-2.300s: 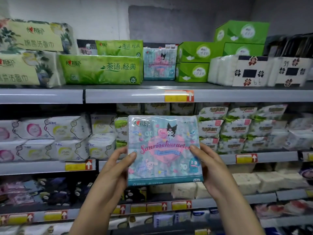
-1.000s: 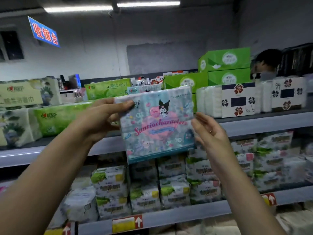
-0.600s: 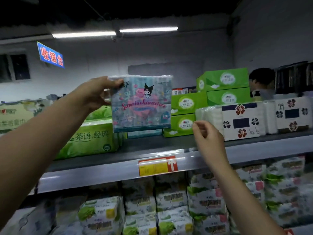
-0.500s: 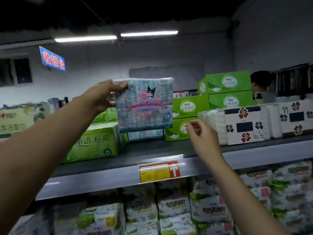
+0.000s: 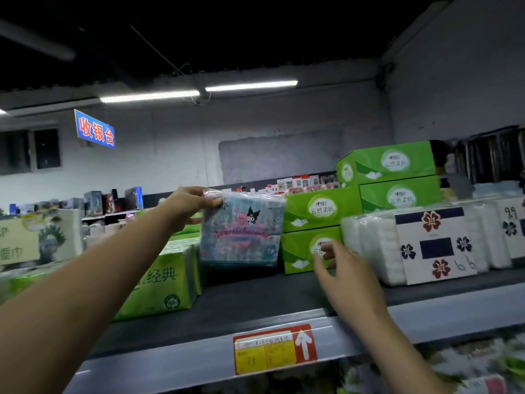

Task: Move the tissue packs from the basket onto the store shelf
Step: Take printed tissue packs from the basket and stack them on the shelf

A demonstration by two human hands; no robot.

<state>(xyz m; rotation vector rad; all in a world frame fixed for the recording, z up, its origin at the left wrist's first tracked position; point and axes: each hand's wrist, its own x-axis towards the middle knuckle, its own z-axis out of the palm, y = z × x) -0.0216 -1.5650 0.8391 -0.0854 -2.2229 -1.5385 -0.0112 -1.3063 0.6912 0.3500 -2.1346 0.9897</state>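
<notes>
Presently the tissue pack (image 5: 241,231), wrapped in glossy film printed with cartoon figures, is held upright over the rear of the top shelf (image 5: 255,305). It sits in the gap between a soft green pack (image 5: 162,282) on its left and the stacked green boxes (image 5: 318,211) on its right; whether its lower edge touches the shelf cannot be told. Of the two hands, the left hand (image 5: 189,204) grasps the pack by its upper left corner alone. The right hand (image 5: 348,277) is released, fingers spread and holding nothing, just in front of the lowest green box; contact with that box cannot be confirmed. The chief hazard is probably the one-corner grip: slick film and an unsupported far side could let the pack swing, twist or slip before it is seated. The pack's right edge lies close against the boxes, so a skewed entry may catch on them or push the stack backward. If let go while standing on its narrow edge, the pack could tip forward toward the shelf's front lip, above the price label (image 5: 275,349). A careless right hand might also nudge the lower box and unsettle those above it. White flower-printed packs (image 5: 426,245) stand farther right, clear of the gap. The basket is not in view.
</notes>
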